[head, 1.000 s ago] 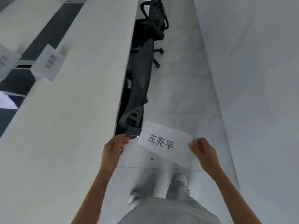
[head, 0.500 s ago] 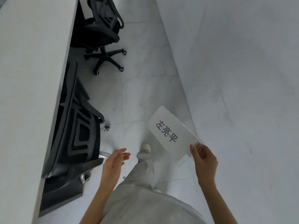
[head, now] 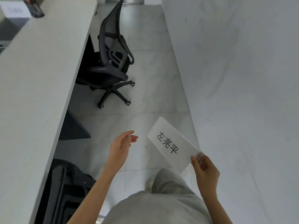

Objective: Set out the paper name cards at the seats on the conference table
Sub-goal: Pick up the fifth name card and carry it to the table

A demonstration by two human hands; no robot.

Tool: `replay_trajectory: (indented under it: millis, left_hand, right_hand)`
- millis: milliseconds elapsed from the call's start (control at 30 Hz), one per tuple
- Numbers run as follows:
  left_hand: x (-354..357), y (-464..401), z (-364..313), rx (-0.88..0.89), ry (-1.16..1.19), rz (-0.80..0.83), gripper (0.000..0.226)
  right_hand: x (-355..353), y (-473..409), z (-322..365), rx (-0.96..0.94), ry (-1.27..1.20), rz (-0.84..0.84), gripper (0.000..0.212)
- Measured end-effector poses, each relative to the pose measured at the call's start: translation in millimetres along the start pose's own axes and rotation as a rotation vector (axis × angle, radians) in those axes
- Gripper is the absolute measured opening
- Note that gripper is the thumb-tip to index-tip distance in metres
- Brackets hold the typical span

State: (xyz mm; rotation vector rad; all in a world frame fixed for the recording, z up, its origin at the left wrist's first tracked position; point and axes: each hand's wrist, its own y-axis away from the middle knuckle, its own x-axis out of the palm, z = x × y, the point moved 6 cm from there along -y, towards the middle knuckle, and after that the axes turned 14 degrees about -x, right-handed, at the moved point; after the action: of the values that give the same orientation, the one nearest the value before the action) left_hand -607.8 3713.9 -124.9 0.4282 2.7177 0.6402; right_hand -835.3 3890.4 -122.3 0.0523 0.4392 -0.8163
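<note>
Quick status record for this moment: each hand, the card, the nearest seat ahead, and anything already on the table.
left hand: open, holds nothing
right hand: pinches one end of the name card
name card: in clear holder, over the floor, not yet placed
office chair: ahead, at the conference table
far table end: another card, print blurred

The bench point(head: 40, 75) runs along the left, a wall point(head: 242, 78) along the right, the floor point(head: 152, 65) between them. An office chair point(head: 111, 62) stands at the bench's edge ahead; a second chair point(head: 64, 188) is tucked under the bench nearer, left of the left hand point(head: 120, 147). The name card point(head: 173, 143) lies right of that hand, over the floor, its near corner in the right hand point(head: 204, 170). A holder point(head: 34, 8) and another card point(head: 14, 9) sit on the bench's far end.
</note>
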Motion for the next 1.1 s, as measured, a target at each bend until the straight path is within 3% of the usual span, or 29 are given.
replay_trajectory:
  millis: [167,333,467,567,700,767,1100]
  left_hand:
    - [-26.8,-103.7,-48.4,-0.018,0.042,-0.107,0.029]
    - [-71.3,-193.7,-60.4,-0.133,0.111,-0.312,0.025]
    - [-114.7,-233.1,-68.5,-0.25,0.248,-0.527,0.028]
    - [-141.7,-256.4,-83.0,-0.313,0.324,-0.652,0.032]
    - [-186.1,-293.6,-99.8,-0.33,0.418,-0.772,0.03]
    - [-215.3,-318.6,-105.6,-0.312,0.45,-0.821,0.028]
    - [-387.6,-405.2,-139.9,-0.286,0.432,-1.012,0.028]
  right_hand:
    - [91.0,-123.2,16.2,-0.092,-0.018,0.099,0.043]
    - [214.8,-263.6,49.0,-0.251,-0.026,0.335,0.042]
    - [311.5,-360.4,102.1,-0.358,-0.054,0.557,0.014]
    - [376.1,-408.8,144.7,-0.419,-0.161,0.67,0.006]
    - [461.7,-439.6,200.6,-0.487,-0.287,0.799,0.04]
    - [505.8,-447.9,213.6,-0.509,-0.327,0.849,0.047]
    - [730.7,-449.2,290.0,-0.58,-0.411,1.077,0.025]
